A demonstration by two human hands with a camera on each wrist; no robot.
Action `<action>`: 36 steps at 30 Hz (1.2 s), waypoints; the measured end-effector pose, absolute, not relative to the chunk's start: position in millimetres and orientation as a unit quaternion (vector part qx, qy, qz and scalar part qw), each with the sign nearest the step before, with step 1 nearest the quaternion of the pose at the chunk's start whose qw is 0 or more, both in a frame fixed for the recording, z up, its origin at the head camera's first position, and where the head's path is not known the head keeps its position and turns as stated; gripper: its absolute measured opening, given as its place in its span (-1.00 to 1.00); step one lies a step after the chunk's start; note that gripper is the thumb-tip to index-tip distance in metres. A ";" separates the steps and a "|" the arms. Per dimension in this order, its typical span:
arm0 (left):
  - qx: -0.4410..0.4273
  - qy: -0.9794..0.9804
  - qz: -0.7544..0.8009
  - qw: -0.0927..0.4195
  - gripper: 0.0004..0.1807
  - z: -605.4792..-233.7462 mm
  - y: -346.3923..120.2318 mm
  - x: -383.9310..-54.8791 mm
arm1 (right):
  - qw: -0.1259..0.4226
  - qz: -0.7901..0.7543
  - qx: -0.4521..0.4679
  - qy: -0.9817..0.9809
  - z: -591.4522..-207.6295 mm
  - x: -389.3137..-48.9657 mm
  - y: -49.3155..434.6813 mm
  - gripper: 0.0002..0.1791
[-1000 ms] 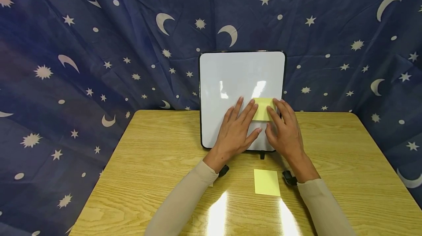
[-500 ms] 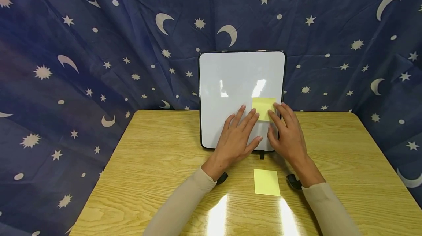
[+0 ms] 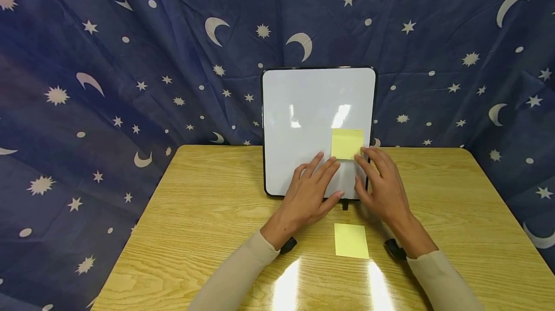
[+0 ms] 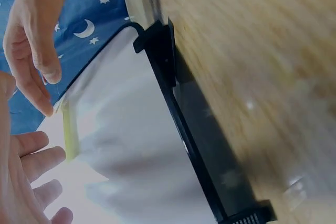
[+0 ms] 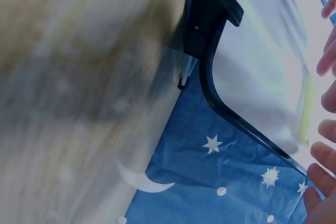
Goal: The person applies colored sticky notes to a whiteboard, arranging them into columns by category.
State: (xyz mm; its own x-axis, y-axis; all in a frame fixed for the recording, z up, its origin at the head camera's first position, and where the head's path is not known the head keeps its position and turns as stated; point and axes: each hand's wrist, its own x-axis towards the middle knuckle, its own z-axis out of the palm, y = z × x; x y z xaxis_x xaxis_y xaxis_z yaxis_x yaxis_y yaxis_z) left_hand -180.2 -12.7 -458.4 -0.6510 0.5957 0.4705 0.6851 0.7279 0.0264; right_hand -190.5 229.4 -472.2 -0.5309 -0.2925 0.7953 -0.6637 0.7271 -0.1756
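Note:
A yellow sticky note (image 3: 347, 141) lies against the lower right part of an upright white board (image 3: 303, 94) with a black frame. My left hand (image 3: 305, 194) has its fingers spread, fingertips at the note's lower left corner. My right hand (image 3: 385, 189) is at the lower right corner, fingers extended and slightly bent, gripping nothing. From the left wrist view, the note (image 4: 69, 132) shows as a thin strip near both hands' fingertips. The right wrist view has the note (image 5: 305, 111) beside the fingers, partly cut off by the frame. Whether the fingertips touch the note is hard to tell.
A second yellow sticky note (image 3: 351, 240) lies flat on the wooden table (image 3: 208, 195) in front of the board. The board stands on a black foot (image 3: 345, 204). Behind it hangs a blue curtain (image 3: 173, 36) with moons and stars.
Both hands have slid down from the note's sides to its lower corners, the right one also moving slightly outward. More of the note shows; it stays in place on the board.

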 end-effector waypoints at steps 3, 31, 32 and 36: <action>-0.361 -0.901 -0.113 0.211 -0.26 -460.7 -14.5 -176.0 | 0.389 0.239 0.288 -0.842 -473.7 -186.4 229.9 -0.47; -0.394 -0.902 -0.136 0.108 -0.28 -476.1 -26.3 -144.5 | 0.287 0.237 0.299 -0.879 -486.5 -154.8 230.6 -0.55; -0.396 -0.902 -0.137 0.105 -0.28 -476.5 -27.1 -143.4 | 0.284 0.239 0.300 -0.879 -486.8 -154.2 230.4 -0.55; -0.401 -0.901 -0.139 0.094 -0.29 -479.1 -29.1 -140.0 | 0.277 0.244 0.309 -0.877 -488.5 -152.6 230.3 -0.56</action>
State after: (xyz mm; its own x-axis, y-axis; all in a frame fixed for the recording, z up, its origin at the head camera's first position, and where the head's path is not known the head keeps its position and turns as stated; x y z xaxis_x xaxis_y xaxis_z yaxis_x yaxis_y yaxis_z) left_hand -140.0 -29.1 -479.1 -0.6604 0.6967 0.2803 0.7487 0.6394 0.1749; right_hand -152.6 230.3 -488.5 -0.6563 -0.4058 0.6361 -0.6765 0.6899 -0.2578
